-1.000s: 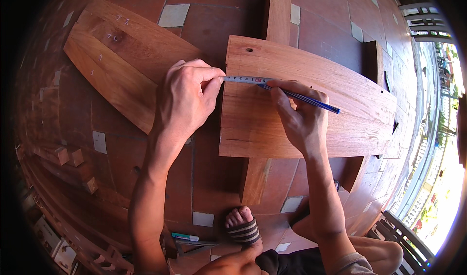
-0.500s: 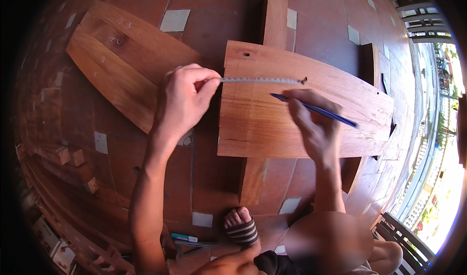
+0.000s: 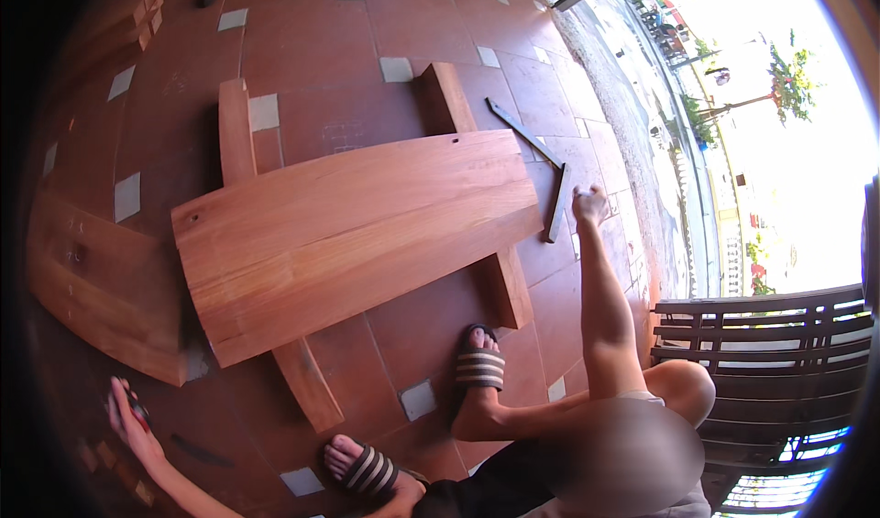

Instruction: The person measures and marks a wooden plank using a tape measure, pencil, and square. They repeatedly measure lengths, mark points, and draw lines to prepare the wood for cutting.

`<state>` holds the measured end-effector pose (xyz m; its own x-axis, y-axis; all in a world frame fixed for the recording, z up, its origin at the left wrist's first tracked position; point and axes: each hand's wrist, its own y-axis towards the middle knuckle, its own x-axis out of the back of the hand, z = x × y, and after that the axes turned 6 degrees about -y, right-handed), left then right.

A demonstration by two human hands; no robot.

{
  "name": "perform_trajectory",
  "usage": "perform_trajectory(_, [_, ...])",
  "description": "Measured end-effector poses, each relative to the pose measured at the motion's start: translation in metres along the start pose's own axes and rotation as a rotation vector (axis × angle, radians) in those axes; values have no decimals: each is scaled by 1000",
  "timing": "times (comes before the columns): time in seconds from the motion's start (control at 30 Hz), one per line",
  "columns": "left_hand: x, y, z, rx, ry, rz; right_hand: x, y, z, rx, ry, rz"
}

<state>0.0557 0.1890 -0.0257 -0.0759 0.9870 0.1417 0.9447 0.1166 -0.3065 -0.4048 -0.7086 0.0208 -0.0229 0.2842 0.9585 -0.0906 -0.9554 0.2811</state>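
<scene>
Apparently between touches on the workpiece: the right arm is stretched out past it, right hand (image 3: 591, 204) just beside a dark, flat, angled metal square (image 3: 561, 170) lying on the terracotta tiled floor (image 3: 316, 105). Step in hand reads as fetching that square. Right grip: fingers curled, with no visible contact with the square; can't tell if they hold anything, too small and soft. Left hand (image 3: 137, 426) is out at the lower left, well apart from the work, its grip around a small black-and-red object (image 3: 138, 411), kind unclear.

Next move, as a judgement, calls for the right fingers to get under one thin leg of the square and lift it flat, without knocking the workpiece.

Workpiece: a broad, reddish-brown wooden board (image 3: 357, 243), far long edge bowed, near edge closer to straight. Grain runs lengthwise, with lighter and darker bands. One small dark hole near the left end, another by the far right corner. It lies flat across two squared wooden beams (image 3: 236, 137) on the floor, in front of the person, touched by neither hand. Any fine layout lines are too faint to confirm.
</scene>
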Motion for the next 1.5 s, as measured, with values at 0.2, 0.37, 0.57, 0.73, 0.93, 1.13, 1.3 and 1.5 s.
perform_trajectory(0.2, [45,-50,77,12,403,0,-128,26,-75,-132,161,395])
perform_trajectory(0.37, [31,-54,125,-276,591,66,-186,91,-113,250,-64,583])
perform_trajectory(0.57, [15,-92,57,-392,882,-35,-161,87,-83,-146,475,512])
perform_trajectory(0.73, [-39,-89,50,-542,837,-63,-2,201,-60,274,710,241])
perform_trajectory(0.93, [-111,-144,-39,24,52,331,91,69,133,985,734,282])
perform_trajectory(1.13, [-179,-195,-48,342,-284,758,124,-158,312,1366,602,672])
perform_trajectory(1.3, [-201,-205,-28,402,-335,764,144,-272,366,1642,537,588])
perform_trajectory(1.5, [-209,-202,-13,436,-321,602,127,-285,386,1657,497,595])
